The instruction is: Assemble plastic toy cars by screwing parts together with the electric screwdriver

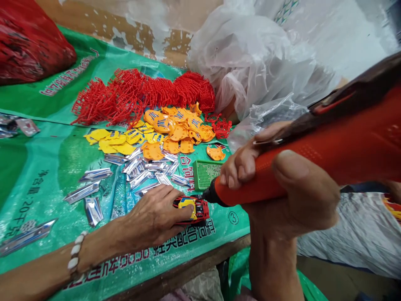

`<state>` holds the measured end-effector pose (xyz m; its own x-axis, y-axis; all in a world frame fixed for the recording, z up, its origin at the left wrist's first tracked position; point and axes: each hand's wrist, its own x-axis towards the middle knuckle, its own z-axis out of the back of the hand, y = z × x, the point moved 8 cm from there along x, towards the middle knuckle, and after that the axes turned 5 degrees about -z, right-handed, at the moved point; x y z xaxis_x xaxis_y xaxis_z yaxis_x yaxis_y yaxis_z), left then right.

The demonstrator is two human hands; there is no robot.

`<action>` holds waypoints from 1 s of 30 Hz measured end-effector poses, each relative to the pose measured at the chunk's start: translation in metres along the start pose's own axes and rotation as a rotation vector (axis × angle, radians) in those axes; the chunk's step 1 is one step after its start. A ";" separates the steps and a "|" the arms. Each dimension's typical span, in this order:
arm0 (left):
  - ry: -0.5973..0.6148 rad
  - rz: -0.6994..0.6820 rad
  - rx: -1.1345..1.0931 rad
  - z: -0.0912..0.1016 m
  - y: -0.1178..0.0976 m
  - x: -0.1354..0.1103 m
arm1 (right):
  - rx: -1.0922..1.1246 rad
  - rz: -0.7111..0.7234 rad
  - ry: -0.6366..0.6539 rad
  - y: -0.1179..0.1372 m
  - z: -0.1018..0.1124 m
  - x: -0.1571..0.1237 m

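My left hand, with a beaded bracelet at the wrist, grips a small red, yellow and black toy car against the green sheet. Wrapped in my right hand is a red electric screwdriver, tilted down to the left. Its dark tip meets the right end of the car; whether a screw is there is hidden. Just behind the tip lies a green perforated tray holding tiny metal pieces. Shiny silver strips are scattered beyond my left hand.
Yellow plates and orange shell parts lie in a heap. Behind them is a long pile of red plastic frames. Clear plastic bags stand at the back right, a red bag at the far left. The table edge runs along the front.
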<state>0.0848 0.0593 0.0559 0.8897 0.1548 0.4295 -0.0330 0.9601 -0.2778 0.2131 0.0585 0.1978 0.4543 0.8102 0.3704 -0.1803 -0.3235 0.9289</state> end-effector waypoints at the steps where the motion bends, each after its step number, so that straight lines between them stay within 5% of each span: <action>1: -0.008 -0.007 -0.003 0.000 -0.001 0.000 | 0.048 -0.001 0.001 0.000 0.001 0.003; 7: -0.056 -0.020 -0.014 0.001 -0.001 -0.001 | 0.180 0.116 -0.255 -0.020 0.028 0.022; 12: -0.072 -0.051 -0.013 0.006 -0.004 -0.001 | 0.107 0.195 -0.322 -0.041 0.031 0.031; 30: -0.084 -0.047 -0.034 0.012 -0.006 0.003 | 0.077 0.166 -0.290 -0.069 0.026 0.052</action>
<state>0.0817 0.0567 0.0691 0.8487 0.1296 0.5127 0.0249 0.9586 -0.2835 0.2714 0.1104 0.1525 0.6555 0.5745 0.4902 -0.2109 -0.4841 0.8493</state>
